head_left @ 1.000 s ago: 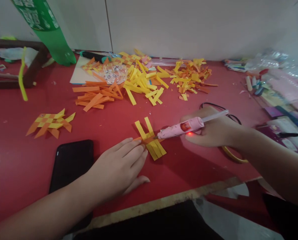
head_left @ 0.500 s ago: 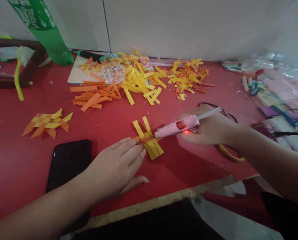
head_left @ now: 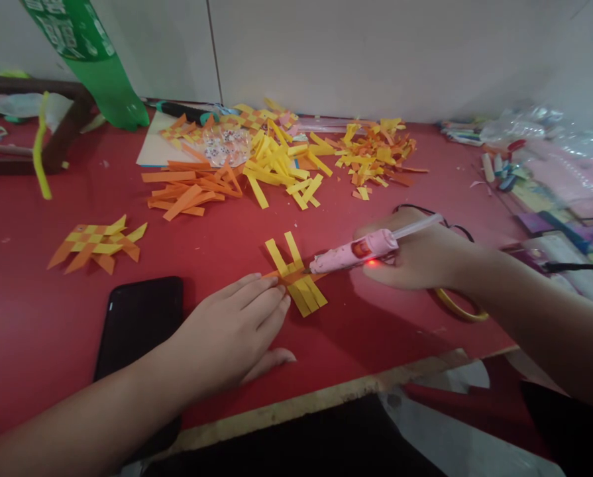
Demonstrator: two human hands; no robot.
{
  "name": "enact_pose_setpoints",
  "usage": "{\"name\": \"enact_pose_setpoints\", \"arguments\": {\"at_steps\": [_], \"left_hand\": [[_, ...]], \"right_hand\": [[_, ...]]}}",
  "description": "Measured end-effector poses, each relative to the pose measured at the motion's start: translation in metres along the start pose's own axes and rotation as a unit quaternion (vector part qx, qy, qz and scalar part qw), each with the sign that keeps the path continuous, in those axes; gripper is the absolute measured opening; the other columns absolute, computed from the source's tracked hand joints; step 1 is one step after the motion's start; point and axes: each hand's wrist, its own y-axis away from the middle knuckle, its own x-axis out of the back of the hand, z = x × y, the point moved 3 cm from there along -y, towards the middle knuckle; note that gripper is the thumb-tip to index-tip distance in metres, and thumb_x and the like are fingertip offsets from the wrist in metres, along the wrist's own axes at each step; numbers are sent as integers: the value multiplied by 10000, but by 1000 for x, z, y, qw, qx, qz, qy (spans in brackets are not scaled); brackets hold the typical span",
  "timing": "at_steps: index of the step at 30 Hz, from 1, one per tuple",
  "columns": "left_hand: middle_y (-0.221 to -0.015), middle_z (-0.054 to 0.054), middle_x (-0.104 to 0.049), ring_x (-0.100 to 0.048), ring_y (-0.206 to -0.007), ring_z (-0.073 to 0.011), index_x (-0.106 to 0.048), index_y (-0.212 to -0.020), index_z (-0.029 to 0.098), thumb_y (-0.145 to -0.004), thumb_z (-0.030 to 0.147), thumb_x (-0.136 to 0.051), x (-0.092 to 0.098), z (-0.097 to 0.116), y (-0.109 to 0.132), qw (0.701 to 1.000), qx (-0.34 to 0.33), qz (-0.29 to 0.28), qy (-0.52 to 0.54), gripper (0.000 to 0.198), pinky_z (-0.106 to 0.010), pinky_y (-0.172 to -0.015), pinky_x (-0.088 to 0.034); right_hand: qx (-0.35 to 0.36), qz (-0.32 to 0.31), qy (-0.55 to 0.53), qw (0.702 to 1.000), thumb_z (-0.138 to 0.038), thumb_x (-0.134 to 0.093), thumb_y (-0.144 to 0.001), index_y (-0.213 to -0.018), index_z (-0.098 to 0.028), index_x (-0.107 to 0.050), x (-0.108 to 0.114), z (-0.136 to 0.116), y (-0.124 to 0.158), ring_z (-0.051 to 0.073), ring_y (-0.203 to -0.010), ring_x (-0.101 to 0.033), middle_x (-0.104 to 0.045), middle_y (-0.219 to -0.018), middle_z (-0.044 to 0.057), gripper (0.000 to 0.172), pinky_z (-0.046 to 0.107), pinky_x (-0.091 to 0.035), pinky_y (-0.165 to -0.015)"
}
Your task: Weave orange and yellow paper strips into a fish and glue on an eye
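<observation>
A small weave of yellow and orange paper strips (head_left: 296, 278) lies on the red table (head_left: 216, 232). My left hand (head_left: 231, 334) lies flat with fingers stretched out, its fingertips pressing the weave's left edge. My right hand (head_left: 423, 255) is closed round a pink glue gun (head_left: 356, 252) with a red light lit and a clear glue stick at its back. The gun's tip touches the weave from the right.
A black phone (head_left: 137, 324) lies by my left wrist. A finished woven piece (head_left: 97, 244) sits at left. Piles of orange strips (head_left: 189, 189), yellow strips (head_left: 281, 165) and scraps (head_left: 376, 156) lie behind. A green bottle (head_left: 92, 59) stands far left; pens and plastic packets crowd the right.
The view has shifted slightly. Both hands and the glue gun stay in about the same place on the weave.
</observation>
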Motion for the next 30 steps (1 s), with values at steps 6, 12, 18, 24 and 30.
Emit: {"name": "enact_pose_setpoints", "arguments": {"at_steps": [6,12,18,24,30], "left_hand": [[-1143,-179,-729,-679,-1067,-356,-679,-1142,12,-938,482,-559,0,1,1,1000,-2,11,-4,526,-500,-936,-563],[-1133,-180,-734,-681,-1066,-345,-686,-1125,18,-946,484,-543,1,2,0,1000,-4,17,-7,519,-494,-950,-547],[-1099,-168,-749,-700,-1014,-308,-705,-1080,42,-968,464,-516,2,2,0,999,3,38,-20,476,-464,-951,-543],[-1075,-146,-759,-715,-979,-280,-720,-1021,79,-982,420,-504,6,2,-1,998,-5,55,-20,406,-436,-925,-567],[-1078,-133,-764,-728,-958,-274,-723,-1020,75,-981,361,-525,6,0,-1,998,-2,58,-11,351,-443,-913,-585]], "right_hand": [[7,-2,64,998,-222,-450,-650,-537,-201,-349,3,-4,-2,93,-400,-341,-416,-440,-36,154,252,-220,-461],[-39,-37,105,993,-272,-454,-673,-543,-212,-371,6,-5,-3,121,-425,-330,-423,-443,-25,165,265,-207,-460],[11,48,61,997,-257,-457,-647,-530,-210,-353,11,-20,-1,101,-392,-355,-423,-434,-43,163,250,-218,-443],[3,24,-3,1000,-231,-465,-648,-547,-201,-343,-5,-25,-5,86,-395,-381,-415,-447,-47,161,238,-237,-457],[31,42,18,998,-209,-470,-662,-550,-202,-337,-7,-24,-7,85,-388,-361,-405,-437,-51,174,246,-205,-469]]}}
